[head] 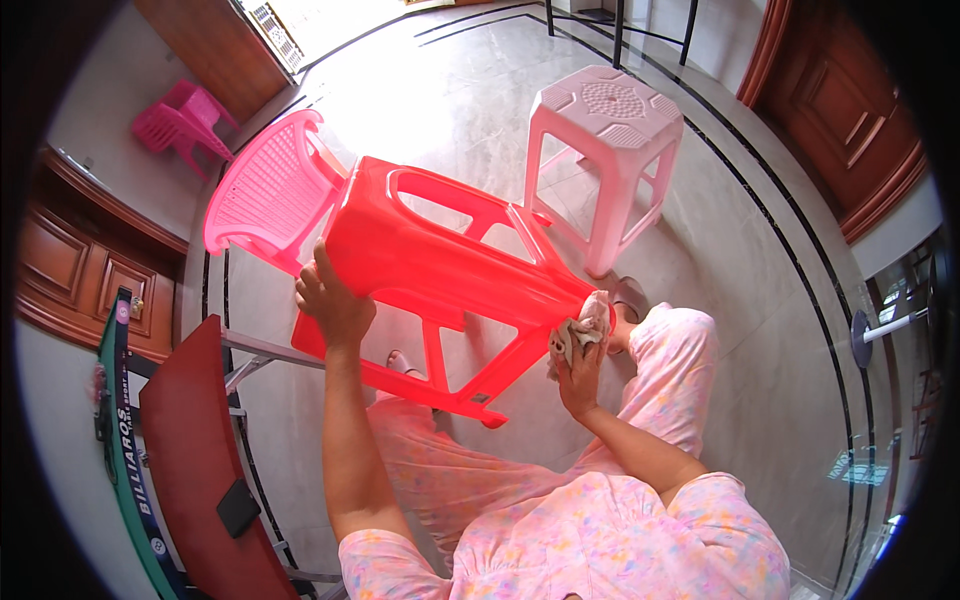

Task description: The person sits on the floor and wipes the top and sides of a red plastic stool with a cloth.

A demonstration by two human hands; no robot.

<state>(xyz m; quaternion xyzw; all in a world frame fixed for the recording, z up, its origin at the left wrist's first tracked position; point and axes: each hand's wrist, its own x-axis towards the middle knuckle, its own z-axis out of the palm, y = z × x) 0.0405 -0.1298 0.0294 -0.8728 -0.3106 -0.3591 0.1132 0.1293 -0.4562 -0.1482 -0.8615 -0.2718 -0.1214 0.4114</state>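
Note:
A red plastic stool lies tipped on its side in front of me, its seat end to the left and its leg ends to the right. Gripping the seat end is my left hand, thumb up along the rim. My right hand presses a crumpled, pale, dirty cloth against the end of a leg. Openings between the legs show the grey floor and one of my shoes. The fingers under the seat edge are partly hidden.
A pale pink plastic stool stands beyond, to the right. A pink plastic chair is behind the red stool's seat end. At the left are a dark red folding table bearing a black flat object, and a wooden door.

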